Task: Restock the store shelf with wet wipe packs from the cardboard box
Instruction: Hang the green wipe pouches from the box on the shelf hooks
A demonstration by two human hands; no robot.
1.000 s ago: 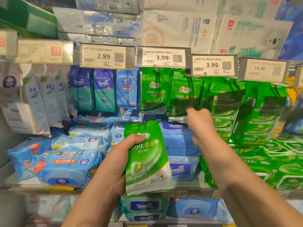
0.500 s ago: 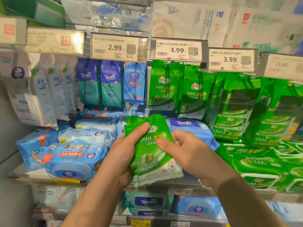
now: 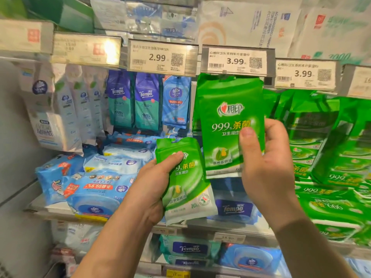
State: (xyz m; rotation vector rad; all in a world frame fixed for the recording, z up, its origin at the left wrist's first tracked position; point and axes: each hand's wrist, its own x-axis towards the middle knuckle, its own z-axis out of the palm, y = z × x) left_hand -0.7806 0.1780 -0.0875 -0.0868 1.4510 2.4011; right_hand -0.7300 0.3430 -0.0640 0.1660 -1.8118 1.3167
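My right hand (image 3: 269, 167) pinches a green wet wipe pack (image 3: 226, 125) by its lower right part and holds it upright. The pack's top edge reaches the 3.99 price label (image 3: 234, 61). My left hand (image 3: 152, 187) grips another green wet wipe pack (image 3: 186, 189), lower and to the left, in front of the shelf edge (image 3: 200, 227). More green packs (image 3: 313, 137) hang to the right. The cardboard box is out of view.
Blue Tempo and Vinda packs (image 3: 148, 101) hang left of the green ones. Blue wipe packs (image 3: 96, 189) lie on the shelf at the lower left, white packs (image 3: 60, 109) hang at far left. Large tissue bundles (image 3: 251, 23) fill the shelf above.
My right hand took one green pack from my left hand's stack and lifted it up to the hanging row under the 3.99 label. The left hand stays low, holding another pack.
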